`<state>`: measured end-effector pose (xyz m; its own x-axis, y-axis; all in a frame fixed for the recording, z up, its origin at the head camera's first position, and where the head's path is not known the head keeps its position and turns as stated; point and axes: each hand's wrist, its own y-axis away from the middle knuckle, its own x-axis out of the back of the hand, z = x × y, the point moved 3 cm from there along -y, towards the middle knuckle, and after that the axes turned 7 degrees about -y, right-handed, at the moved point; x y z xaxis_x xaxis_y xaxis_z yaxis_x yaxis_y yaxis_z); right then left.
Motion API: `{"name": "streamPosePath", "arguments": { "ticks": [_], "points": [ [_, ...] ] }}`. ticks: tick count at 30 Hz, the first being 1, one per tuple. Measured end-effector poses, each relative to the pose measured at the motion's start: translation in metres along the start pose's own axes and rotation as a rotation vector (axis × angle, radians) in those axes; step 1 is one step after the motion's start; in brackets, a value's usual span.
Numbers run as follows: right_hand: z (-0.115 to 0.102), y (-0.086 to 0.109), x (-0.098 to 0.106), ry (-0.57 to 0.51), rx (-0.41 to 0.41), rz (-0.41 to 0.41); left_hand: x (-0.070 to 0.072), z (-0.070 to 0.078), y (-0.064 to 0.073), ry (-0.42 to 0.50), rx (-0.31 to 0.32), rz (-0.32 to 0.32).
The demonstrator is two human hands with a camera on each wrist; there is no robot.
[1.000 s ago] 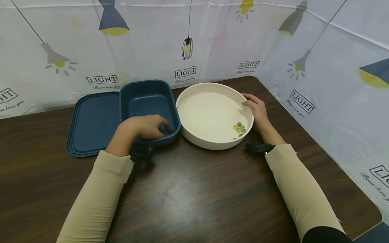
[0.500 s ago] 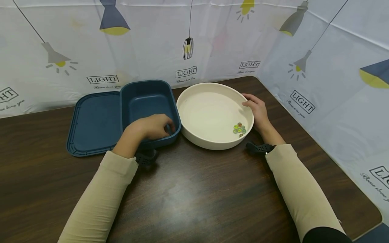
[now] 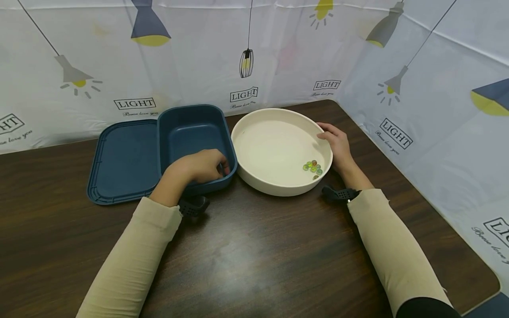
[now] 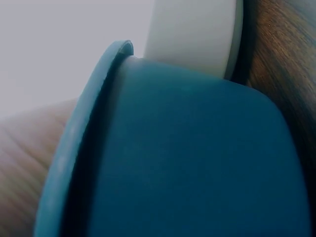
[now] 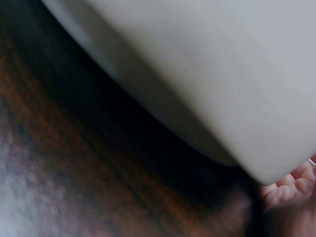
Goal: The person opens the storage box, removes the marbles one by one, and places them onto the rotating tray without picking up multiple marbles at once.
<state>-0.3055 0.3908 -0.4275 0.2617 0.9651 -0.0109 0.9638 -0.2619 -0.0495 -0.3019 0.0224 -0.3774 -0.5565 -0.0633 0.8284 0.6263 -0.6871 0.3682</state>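
My left hand (image 3: 200,167) reaches into a deep blue rectangular box (image 3: 164,132), fingers bent down at its front right corner. Whatever lies under those fingertips is hidden by the hand, and I cannot tell if they pinch something. Seen from the left wrist, the outside wall of the blue box (image 4: 197,148) blocks the fingers. My right hand (image 3: 338,145) grips the right rim of a round cream tray (image 3: 270,145); in the right wrist view, curled fingers (image 5: 291,190) show at the edge of the tray (image 5: 232,98). Several glass marbles (image 3: 313,168), green, yellow and brownish, lie inside the tray near its right front.
A flat blue lid (image 3: 125,161) lies on the dark wooden table (image 3: 238,256), left of the box. Box and tray stand side by side, nearly touching. A white cloth with printed lamps (image 3: 199,53) hangs behind the table and along its right side.
My left hand has shifted slightly right toward the box's front right corner. The marbles in the tray have rolled a little and regrouped. My right hand has kept its hold on the rim.
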Motion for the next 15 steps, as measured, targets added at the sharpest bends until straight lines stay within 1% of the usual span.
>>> {"name": "streamPosePath", "arguments": {
  "ticks": [8,15],
  "points": [
    [-0.0004,0.0002,0.0002,-0.014,-0.002,0.0,0.0,-0.0007,-0.0023,0.006,-0.006,0.014],
    [-0.0004,0.0001,-0.0005,-0.026,-0.011,-0.003,0.0001,-0.002,-0.0032,-0.019,-0.049,0.073]
  ]
}}
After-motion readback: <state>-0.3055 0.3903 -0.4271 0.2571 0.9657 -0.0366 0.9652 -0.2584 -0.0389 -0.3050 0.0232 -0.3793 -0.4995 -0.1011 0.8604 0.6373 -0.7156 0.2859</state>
